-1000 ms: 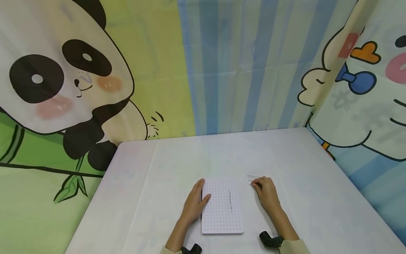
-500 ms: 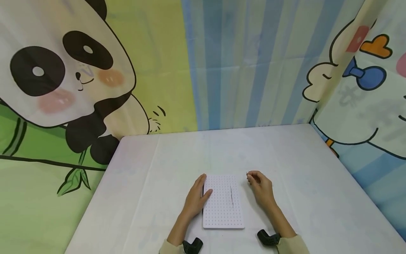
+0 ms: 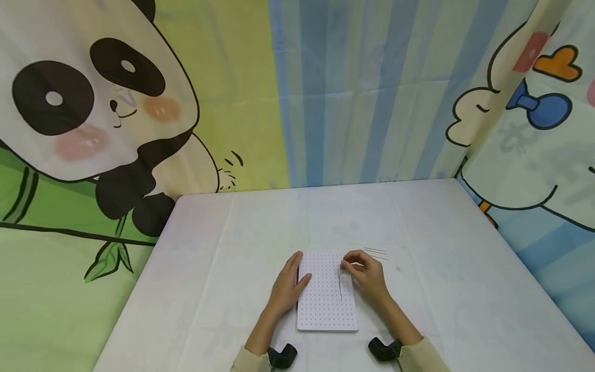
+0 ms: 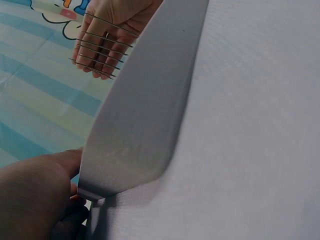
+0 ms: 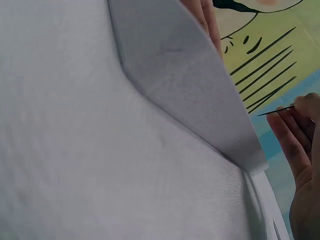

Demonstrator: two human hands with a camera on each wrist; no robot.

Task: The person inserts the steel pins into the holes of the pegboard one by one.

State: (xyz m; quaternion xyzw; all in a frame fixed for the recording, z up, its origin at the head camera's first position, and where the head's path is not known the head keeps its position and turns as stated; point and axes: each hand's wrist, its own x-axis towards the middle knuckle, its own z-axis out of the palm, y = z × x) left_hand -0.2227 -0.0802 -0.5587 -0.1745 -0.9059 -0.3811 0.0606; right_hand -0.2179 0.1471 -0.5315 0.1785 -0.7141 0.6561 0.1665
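A white board with rows of small holes lies on the table. Several thin dark needles stand in a line on its right half; the right wrist view shows these needles rising from the board, tips pointed. My right hand is over the board's upper right part, thumb and fingertips pinching one more needle, which sits right by the standing ones. My left hand rests along the board's left edge, fingers stretched out and thumb over the top face.
A few loose needles lie on the white tabletop, beyond the right hand. A black wrist camera is worn on the right wrist, another black camera on the left. Printed cloth hangs behind the table.
My right hand has picked up a needle from the loose ones on the right and carried it left over the board. The left hand stays on the board's edge.
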